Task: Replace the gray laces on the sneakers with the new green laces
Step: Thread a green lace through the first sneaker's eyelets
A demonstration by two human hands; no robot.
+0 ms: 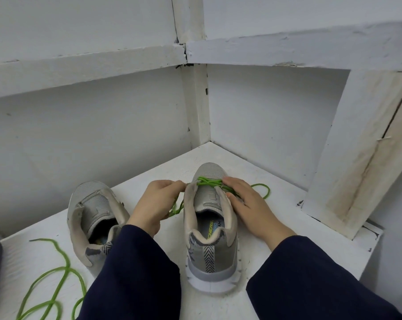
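Left hand (pixel 155 202) pinches the lace (pixel 209 182) at the eyelets of the shoe (pixel 210 227), just beyond its fingertips. Right hand (pixel 246 204) presses flat, fingers together, on the opposite flank, lace beneath. Draw each crossing snug; keep both tails equal.

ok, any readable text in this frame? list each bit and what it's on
"SKECHERS": yellow-green print on the insole of the sneaker being laced.
"AM": end of a longer word on the same insole, next to the brand; the rest is too blurred to read.
Tongue patch on that sneaker: too blurred to read.
Other sneaker: no text visible.
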